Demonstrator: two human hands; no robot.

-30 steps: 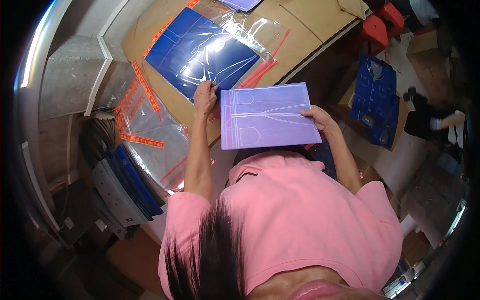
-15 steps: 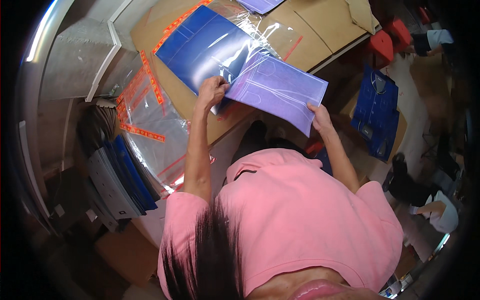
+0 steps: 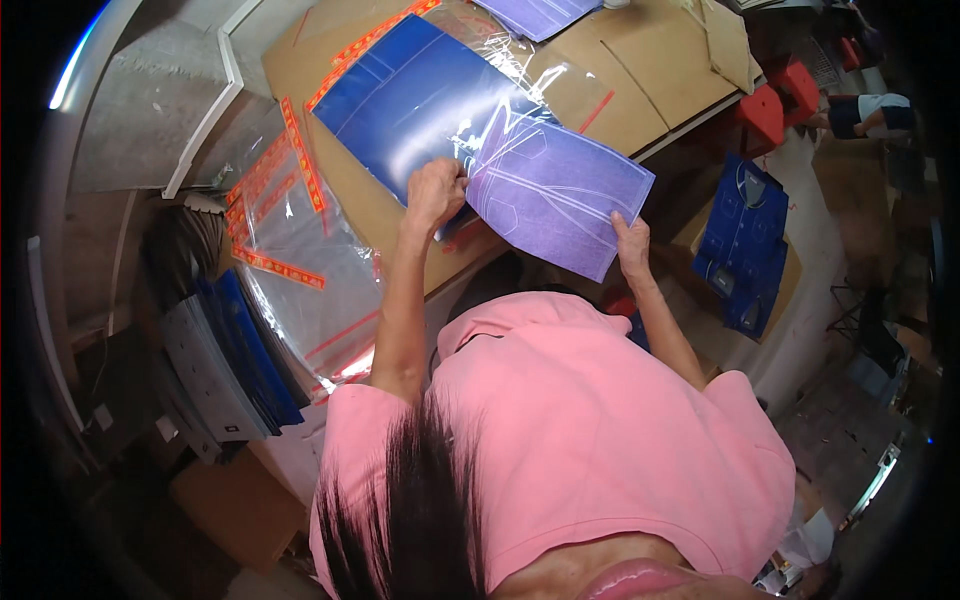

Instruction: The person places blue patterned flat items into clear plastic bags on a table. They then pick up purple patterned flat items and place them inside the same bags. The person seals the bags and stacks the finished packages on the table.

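Note:
A flat purple sheet (image 3: 560, 195) with faint stitched outlines lies tilted on the cardboard-topped table (image 3: 640, 105). My left hand (image 3: 435, 190) grips its left edge, where it meets the mouth of a clear plastic bag (image 3: 520, 75). That bag holds a dark blue folded piece (image 3: 410, 100). My right hand (image 3: 632, 245) holds the sheet's lower right edge. The sheet partly overlaps the blue piece and the bag.
A pile of clear bags with red adhesive strips (image 3: 290, 240) hangs off the table's left side. Dark blue folded garments (image 3: 745, 240) lie on a box at right. Another purple sheet (image 3: 540, 12) sits at the table's far edge. Red stools (image 3: 775, 100) stand beyond.
The purple sheet, held up level a second ago, has been lowered and turned onto the table against the bag's opening. My left hand moved from the bag onto the sheet's edge.

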